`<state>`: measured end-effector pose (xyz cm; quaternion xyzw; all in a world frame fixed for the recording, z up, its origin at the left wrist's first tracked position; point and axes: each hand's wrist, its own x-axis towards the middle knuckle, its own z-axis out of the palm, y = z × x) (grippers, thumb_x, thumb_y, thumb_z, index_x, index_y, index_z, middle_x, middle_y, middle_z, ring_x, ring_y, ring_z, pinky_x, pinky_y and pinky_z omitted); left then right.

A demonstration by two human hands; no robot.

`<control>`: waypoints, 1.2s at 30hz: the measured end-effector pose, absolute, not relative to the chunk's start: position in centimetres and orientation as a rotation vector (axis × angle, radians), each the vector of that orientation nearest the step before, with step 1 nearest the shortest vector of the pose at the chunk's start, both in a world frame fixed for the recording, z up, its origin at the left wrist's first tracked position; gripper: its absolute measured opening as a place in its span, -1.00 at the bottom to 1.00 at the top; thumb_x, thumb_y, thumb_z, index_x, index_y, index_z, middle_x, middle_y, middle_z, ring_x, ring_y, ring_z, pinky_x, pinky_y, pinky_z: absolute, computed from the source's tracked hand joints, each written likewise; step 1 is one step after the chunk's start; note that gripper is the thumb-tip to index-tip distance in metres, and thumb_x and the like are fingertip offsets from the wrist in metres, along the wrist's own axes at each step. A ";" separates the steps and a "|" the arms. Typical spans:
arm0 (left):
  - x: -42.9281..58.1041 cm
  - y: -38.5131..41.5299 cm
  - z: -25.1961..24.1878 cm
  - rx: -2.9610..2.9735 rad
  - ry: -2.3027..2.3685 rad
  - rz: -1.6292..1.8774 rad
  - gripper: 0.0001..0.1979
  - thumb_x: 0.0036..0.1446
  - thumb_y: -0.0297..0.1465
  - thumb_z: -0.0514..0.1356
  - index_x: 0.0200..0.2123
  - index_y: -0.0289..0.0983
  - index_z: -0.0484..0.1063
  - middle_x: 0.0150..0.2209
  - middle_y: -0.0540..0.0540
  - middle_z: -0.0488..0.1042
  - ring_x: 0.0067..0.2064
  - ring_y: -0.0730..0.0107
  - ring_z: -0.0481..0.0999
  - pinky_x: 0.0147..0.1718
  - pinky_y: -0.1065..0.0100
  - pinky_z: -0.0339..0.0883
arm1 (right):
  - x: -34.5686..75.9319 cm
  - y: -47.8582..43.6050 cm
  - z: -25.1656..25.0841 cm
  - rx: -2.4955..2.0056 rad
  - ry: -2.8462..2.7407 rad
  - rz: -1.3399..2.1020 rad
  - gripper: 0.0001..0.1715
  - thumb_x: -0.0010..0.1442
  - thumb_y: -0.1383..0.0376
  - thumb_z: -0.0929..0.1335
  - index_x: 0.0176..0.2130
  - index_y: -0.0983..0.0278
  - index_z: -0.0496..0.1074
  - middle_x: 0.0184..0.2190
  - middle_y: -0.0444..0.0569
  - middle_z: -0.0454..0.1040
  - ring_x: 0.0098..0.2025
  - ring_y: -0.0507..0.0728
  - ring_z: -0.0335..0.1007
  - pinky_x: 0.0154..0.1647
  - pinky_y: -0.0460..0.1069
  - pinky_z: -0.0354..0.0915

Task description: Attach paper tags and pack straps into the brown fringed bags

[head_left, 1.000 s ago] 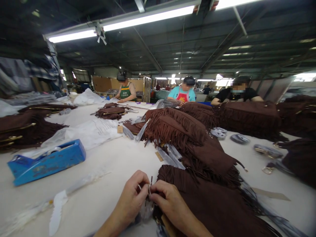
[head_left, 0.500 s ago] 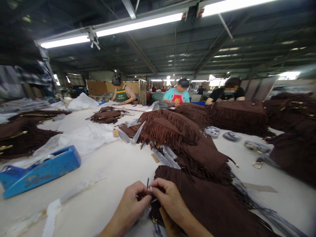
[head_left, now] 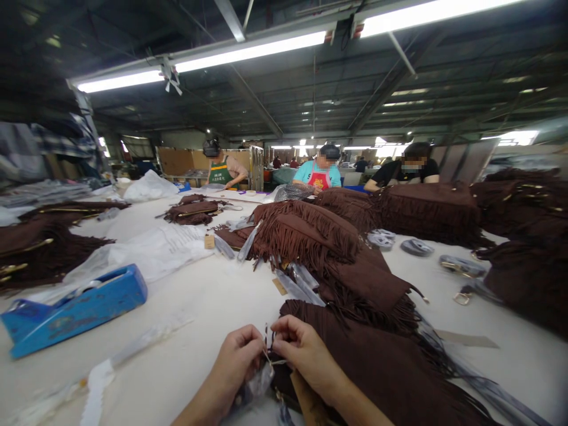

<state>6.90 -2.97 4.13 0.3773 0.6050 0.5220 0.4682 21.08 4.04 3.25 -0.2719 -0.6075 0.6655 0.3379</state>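
My left hand (head_left: 237, 362) and my right hand (head_left: 302, 352) meet at the bottom centre, both pinched shut on a small thin part at the near edge of a brown fringed suede bag (head_left: 381, 367). I cannot make out what the small part is; it looks like a thin strip or cord. A bit of clear plastic wrap (head_left: 258, 380) hangs under my left fingers. The bag lies flat on the white table (head_left: 213, 302), stretching to the right of my hands.
A blue tape dispenser (head_left: 75, 310) sits at the left. More brown fringed bags (head_left: 310, 234) are piled across the middle and right, with clear plastic sleeves (head_left: 296, 283) between them. Three people work at the table's far side (head_left: 319, 171). White tape strips (head_left: 97, 384) lie near left.
My hands have stayed together at the bag's edge, with the fingers shifting slightly. The view has drifted a little to the right and up.
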 end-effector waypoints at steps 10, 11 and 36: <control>6.0 -3.5 4.8 0.463 0.957 1.364 -0.82 -0.24 -0.35 0.25 -0.56 -0.26 0.29 -0.52 0.05 0.36 -0.46 0.46 0.37 -0.40 0.41 0.23 | 22.6 3.8 4.5 -0.465 -0.945 2.360 -0.54 -0.16 0.28 0.61 -0.23 0.33 0.53 -0.29 0.00 0.58 -0.19 0.11 0.54 -0.16 -0.06 0.40; 5.9 -3.5 4.7 0.428 0.941 1.396 -0.83 -0.24 -0.35 0.25 -0.56 -0.26 0.30 -0.50 0.03 0.39 -0.43 0.42 0.41 -0.37 0.39 0.26 | 22.5 3.9 4.3 -0.470 -0.942 2.331 -0.47 -0.22 0.33 0.62 -0.20 0.32 0.53 -0.27 -0.01 0.58 -0.17 0.12 0.54 -0.14 -0.06 0.41; 5.9 -3.2 3.3 1.028 1.205 1.441 -0.77 -0.13 -0.34 0.32 -0.32 -0.22 0.62 -0.15 -0.11 0.58 -0.13 0.23 0.50 -0.12 0.31 0.31 | 21.6 3.7 1.7 -0.714 -1.749 1.254 -0.78 0.16 0.17 0.32 -0.42 0.26 0.34 -0.47 -0.14 0.29 -0.49 0.04 0.31 -0.68 -0.16 0.32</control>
